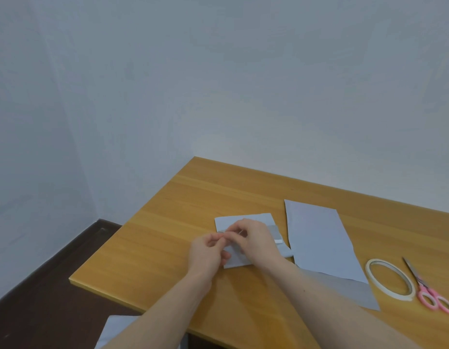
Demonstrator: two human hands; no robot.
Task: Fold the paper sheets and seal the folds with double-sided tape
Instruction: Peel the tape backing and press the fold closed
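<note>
A small folded white paper sheet (243, 219) lies on the wooden table (183, 222), partly under both hands. My left hand (208, 253) and my right hand (256, 241) meet over it, fingertips pinching a thin strip of tape at its left part. A short white tape piece (278, 241) shows on the sheet beside my right hand. A larger folded paper sheet (319, 240) lies to the right, over another grey sheet (359, 294). Further right sits the roll of double-sided tape (390, 279).
Pink-handled scissors (429, 292) lie at the far right beside the tape roll. The table's left edge drops to a dark floor (42, 285). A pale wall stands behind. A white object (115, 331) shows below the table's front edge.
</note>
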